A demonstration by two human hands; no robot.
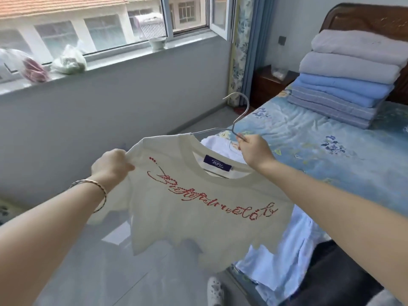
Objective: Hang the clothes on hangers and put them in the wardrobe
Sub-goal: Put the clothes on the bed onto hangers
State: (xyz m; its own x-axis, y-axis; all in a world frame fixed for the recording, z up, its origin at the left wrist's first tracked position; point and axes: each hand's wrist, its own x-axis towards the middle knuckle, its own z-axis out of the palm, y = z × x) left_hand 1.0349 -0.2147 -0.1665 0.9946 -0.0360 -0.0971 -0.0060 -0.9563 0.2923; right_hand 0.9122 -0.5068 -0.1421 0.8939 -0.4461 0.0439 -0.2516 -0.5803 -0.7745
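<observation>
The fingers [249, 141] of my right hand [254, 151] are curled in a pinch on the thin wire of the hanger [239, 115], just below its neck. My left hand [110, 166] has its fingers [127, 155] closed round a bunch of cloth at one shoulder of the cream T-shirt [198, 206]. The shirt hangs in the air between the two hands, at the edge of the bed [331, 140] and above a pale blue garment [276, 261] lying there. One arm of the hanger runs in under the shoulder I grip; the other arm is outside the collar.

I judge the shirt light, soft and limp, so it will sag wherever I let go and could slide on the smooth wire. The ribbed collar and shoulder seam look like the firmest places to hold. The wire seems stiff but springy, and is best held near the neck.
</observation>
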